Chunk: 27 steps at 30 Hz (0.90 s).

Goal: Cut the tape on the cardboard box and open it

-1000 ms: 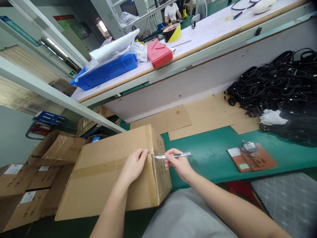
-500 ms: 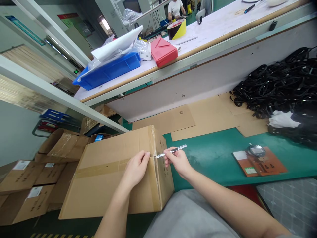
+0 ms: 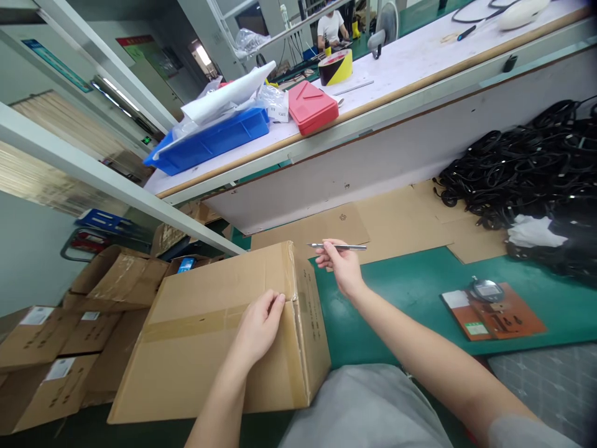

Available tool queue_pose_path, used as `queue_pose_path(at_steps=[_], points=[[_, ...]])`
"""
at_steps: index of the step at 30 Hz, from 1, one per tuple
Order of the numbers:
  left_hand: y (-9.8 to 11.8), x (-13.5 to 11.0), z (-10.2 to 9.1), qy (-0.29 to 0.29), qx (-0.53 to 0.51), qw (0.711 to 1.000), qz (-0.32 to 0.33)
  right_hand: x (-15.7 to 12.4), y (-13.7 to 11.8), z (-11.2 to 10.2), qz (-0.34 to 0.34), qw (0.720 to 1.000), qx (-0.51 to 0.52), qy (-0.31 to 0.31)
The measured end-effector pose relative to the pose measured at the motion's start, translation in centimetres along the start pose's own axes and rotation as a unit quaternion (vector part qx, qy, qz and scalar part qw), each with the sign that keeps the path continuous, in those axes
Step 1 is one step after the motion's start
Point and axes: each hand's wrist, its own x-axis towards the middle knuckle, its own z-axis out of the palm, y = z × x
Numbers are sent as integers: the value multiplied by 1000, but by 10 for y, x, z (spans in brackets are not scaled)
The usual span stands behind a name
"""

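Note:
A large cardboard box [image 3: 205, 354] lies before me, with brown packing tape [image 3: 186, 325] across its upper face and along its right edge. On that face, close to the right edge where the tape runs over, rests my left hand [image 3: 262, 323]. Its fingers are curled in and the thumb presses against them; whatever may be pinched there is hidden. My right hand [image 3: 342, 266] grips a slim silver utility knife [image 3: 352, 247] between thumb and fingers. The knife is held above and right of the box's far corner, apart from the box, its thin tip pointing left.
The green table [image 3: 396, 298] carries a dial gauge [image 3: 485, 290] on an orange-brown base. Behind lie flat cardboard sheets [image 3: 396, 218] and a heap of black cables [image 3: 522, 155]. A raised shelf holds a blue bin [image 3: 214, 140], red case [image 3: 312, 107] and striped tape roll [image 3: 336, 67]. Cartons [image 3: 56, 386] stand left.
My right hand has lifted the utility knife off the box's taped edge and moved it up and right. My left hand stays at nearly the same spot on the box.

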Motion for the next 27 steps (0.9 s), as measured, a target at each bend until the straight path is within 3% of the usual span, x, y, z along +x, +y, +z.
queue_pose_path(at_steps=[3, 6, 8, 10, 15, 18, 20, 23, 27], points=[[-1, -1, 1, 2, -4, 1000, 12, -15, 0, -4, -69, 987, -97, -107], [0, -5, 0, 12, -4, 1000, 24, -36, 6, -10, -167, 917, -263, -247], [2, -10, -3, 26, -7, 999, 24, -43, 8, -11, -211, 868, -336, -299], [5, -16, -7, 43, -13, 999, 23, -43, 8, -10, -234, 836, -370, -331], [9, -25, -10, 66, -10, 998, 22, -29, 5, 3, -242, 796, -412, -371], [10, -25, -6, 89, -5, 996, 17, -15, 2, 13, -282, 763, -422, -399], [10, -25, -4, 106, -4, 994, 10, -1, -4, 20, -303, 770, -422, -371], [11, -25, 0, 121, -3, 993, 6, 21, -18, 29, -307, 806, -417, -286], [15, -27, 4, 142, -11, 989, 32, 28, -31, 30, -284, 823, -404, -281]])
